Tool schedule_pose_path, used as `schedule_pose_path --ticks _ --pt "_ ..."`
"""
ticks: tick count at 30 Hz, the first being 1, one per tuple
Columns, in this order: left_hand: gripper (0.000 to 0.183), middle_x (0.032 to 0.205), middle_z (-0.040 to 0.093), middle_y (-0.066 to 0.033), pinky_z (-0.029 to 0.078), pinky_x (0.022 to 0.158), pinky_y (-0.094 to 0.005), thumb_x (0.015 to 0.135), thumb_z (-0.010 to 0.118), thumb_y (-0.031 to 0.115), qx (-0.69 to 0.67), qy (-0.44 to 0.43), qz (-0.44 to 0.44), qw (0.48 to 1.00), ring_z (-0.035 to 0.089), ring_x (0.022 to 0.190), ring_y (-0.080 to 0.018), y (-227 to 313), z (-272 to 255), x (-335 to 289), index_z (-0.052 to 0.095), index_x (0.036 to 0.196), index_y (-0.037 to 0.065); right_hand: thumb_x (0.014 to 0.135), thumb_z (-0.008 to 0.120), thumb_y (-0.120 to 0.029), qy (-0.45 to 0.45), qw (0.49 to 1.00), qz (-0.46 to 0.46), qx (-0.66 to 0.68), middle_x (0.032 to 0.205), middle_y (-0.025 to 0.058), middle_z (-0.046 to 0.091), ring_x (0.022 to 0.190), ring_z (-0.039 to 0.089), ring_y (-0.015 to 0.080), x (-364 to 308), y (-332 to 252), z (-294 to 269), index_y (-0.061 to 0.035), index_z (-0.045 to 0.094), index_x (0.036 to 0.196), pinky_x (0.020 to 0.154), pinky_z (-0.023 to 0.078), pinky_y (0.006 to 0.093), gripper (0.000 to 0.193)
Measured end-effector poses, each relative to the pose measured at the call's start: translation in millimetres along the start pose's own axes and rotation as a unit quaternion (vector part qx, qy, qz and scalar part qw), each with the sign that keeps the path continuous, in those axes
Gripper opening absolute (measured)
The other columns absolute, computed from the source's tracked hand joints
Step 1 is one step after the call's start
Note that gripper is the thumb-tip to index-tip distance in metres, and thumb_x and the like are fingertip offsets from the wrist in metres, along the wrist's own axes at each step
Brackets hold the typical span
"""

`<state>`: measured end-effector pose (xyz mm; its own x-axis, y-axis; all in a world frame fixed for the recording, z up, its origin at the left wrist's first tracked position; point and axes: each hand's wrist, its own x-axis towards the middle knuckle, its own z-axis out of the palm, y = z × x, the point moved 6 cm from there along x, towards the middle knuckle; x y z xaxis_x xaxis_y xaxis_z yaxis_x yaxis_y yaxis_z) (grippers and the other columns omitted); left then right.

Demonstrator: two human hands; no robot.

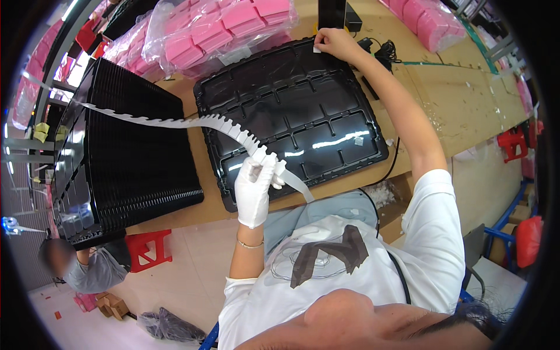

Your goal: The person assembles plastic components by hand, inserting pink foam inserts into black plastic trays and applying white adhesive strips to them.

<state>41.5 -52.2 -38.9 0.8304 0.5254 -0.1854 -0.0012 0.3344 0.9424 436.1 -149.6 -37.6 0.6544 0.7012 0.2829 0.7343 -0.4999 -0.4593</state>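
My left hand [255,189], in a white glove, is closed on a long white notched sticker strip [216,122]. One end of the strip trails left across the stacked trays, and the other hangs over the table's near edge. A large black plastic tray [291,105] with ribbed sections lies in front of me. At its far right corner, my bare right hand [335,44] pinches a small white sticker [317,50]. Another small pale piece [359,140] lies on the tray's near right part.
A tall stack of black trays [140,146] stands on the left. Pink foam blocks in clear plastic [216,29] lie behind the tray, with more pink foam [426,23] at the far right. Black cables [386,53] lie beyond my right forearm. A person in grey [96,271] is at lower left, near a red stool [150,249].
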Motion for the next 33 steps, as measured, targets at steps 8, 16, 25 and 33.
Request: schedule_pose_path --ticks 8,16,25,33 --pt "0.014 0.086 0.066 -0.0064 0.046 0.051 -0.0194 0.096 0.062 0.014 -0.01 0.003 -0.014 1.0 0.059 0.06 -0.0087 0 0 3 0.06 0.104 0.003 0.077 0.074 -0.023 -0.009 0.999 0.033 -0.019 0.081 0.0113 0.07 0.078 0.068 0.0292 2 -6 -1 -0.007 0.07 0.084 0.071 0.053 0.0389 0.018" --pt "0.016 0.091 0.068 -0.0109 0.048 0.056 -0.0209 0.095 0.063 0.011 -0.025 -0.021 -0.011 0.999 0.062 0.065 -0.0107 -2 -2 2 0.059 0.108 0.002 0.077 0.075 -0.025 0.023 0.999 0.039 -0.015 0.08 0.0116 0.069 0.077 0.067 0.0299 -2 -7 -1 -0.0066 0.07 0.082 0.071 0.052 0.0397 0.02" --pt "0.016 0.089 0.067 -0.0074 0.045 0.054 -0.0193 0.093 0.065 0.01 0.09 0.029 -0.008 0.995 0.062 0.064 -0.0097 14 -6 -26 0.06 0.105 0.0 0.087 0.07 -0.022 -0.047 0.949 0.038 0.311 0.073 -0.0065 0.052 0.068 0.047 0.0046 -135 -56 -66 -0.0059 0.063 0.085 0.062 0.041 0.0234 0.017" --pt "0.021 0.086 0.068 -0.0058 0.052 0.061 -0.0257 0.084 0.075 0.016 0.416 -0.096 0.129 0.895 0.065 0.067 -0.0114 15 -30 -83 0.065 0.099 0.003 0.081 0.072 -0.011 -0.295 0.827 0.372 0.302 0.073 -0.0019 0.062 0.068 0.056 0.0051 -448 9 -41 -0.0045 0.063 0.084 0.06 0.043 0.0218 0.012"
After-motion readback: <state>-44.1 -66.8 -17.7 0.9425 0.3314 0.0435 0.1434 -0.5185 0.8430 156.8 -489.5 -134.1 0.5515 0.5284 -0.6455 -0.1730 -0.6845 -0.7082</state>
